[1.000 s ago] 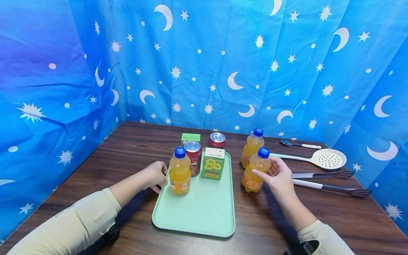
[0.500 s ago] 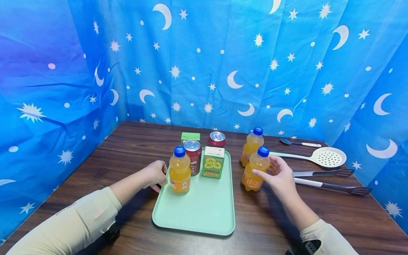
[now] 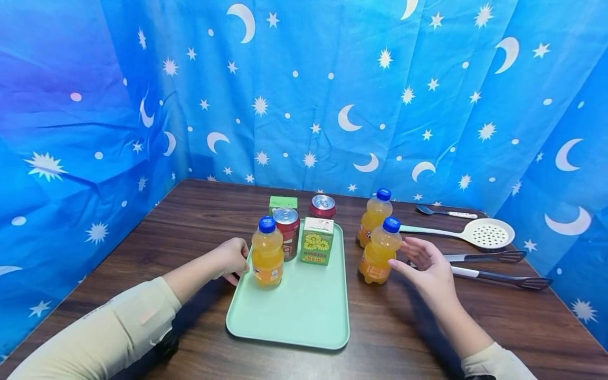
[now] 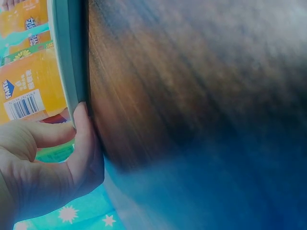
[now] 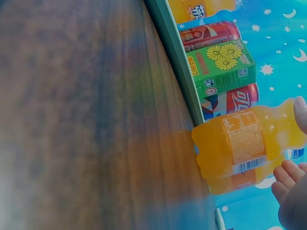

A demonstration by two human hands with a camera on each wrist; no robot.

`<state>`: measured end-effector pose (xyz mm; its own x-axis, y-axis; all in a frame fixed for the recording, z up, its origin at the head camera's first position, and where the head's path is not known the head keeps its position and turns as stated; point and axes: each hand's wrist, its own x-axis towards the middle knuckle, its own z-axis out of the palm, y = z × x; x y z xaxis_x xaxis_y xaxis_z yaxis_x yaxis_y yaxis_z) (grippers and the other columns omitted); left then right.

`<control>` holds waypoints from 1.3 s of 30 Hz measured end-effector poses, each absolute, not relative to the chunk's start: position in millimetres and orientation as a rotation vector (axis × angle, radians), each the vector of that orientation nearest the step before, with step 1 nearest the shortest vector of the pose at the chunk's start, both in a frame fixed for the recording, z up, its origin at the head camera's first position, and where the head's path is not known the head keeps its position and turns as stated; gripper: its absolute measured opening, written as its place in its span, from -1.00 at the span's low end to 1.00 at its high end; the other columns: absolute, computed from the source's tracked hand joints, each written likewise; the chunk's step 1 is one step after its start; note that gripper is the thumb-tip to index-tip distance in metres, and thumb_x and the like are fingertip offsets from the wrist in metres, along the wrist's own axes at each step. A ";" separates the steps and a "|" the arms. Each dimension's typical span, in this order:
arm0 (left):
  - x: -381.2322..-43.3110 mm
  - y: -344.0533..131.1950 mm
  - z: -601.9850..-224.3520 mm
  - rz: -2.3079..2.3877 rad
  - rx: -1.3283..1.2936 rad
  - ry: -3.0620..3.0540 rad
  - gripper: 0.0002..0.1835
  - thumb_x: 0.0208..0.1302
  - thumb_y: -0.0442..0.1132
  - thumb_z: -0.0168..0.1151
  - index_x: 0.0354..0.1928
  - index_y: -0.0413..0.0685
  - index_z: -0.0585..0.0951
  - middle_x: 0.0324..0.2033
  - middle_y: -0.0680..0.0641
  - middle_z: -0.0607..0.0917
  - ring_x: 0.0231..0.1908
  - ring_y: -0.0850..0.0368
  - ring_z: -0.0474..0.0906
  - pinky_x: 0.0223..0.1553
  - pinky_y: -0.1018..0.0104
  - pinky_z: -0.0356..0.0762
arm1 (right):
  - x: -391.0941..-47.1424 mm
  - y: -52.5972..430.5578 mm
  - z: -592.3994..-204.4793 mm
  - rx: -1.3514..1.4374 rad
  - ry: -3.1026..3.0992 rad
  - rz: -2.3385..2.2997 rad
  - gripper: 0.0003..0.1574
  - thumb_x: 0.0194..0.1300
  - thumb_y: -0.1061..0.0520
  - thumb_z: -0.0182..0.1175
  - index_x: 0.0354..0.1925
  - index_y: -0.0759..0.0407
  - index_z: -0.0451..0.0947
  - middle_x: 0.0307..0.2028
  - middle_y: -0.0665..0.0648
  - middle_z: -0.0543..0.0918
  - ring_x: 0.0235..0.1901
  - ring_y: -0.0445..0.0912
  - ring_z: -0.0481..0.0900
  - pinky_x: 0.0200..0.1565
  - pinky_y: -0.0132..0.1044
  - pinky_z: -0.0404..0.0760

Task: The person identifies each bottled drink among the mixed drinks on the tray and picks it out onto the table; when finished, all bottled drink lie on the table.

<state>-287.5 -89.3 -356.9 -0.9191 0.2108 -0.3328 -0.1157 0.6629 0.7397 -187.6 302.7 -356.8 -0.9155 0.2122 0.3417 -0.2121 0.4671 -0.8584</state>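
My left hand pinches the left rim of a pale green tray, thumb above and fingers below, as the left wrist view shows. On the tray stand an orange drink bottle, a red can and a green drink carton with yellow flowers. Right of the tray, a nearer orange drink bottle stands upright on the table. My right hand is beside that bottle with its thumb and fingers spread apart, not wrapped round it. A farther orange drink bottle stands just behind.
Behind the tray are a green box and another red can, both partly hidden. To the right lie a white skimmer, a small spoon and two dark-headed utensils with pale handles. A blue curtain encloses the table.
My right hand has let go of the nearer bottle and drawn back slightly to the right, its fingers opening. The bottle stays in place. My left hand keeps its hold on the tray.
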 end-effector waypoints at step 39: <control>-287.0 -89.9 -356.2 1.156 0.071 2.478 -0.72 0.08 -0.62 0.18 -0.24 -0.30 0.32 -0.33 -0.24 0.45 -0.48 -0.04 0.56 -0.58 0.14 0.63 | -137.7 269.9 -335.3 0.245 -2.226 1.426 -0.26 -0.03 0.32 0.43 0.13 0.29 0.37 0.02 0.21 0.59 0.01 -0.21 0.54 0.02 -0.54 0.44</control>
<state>-287.0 -89.9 -356.2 -0.9174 0.2118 -0.3368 -0.1220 0.6559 0.7449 -137.7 269.9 -335.3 -0.8679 0.1057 0.4854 -0.3967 0.4407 -0.8052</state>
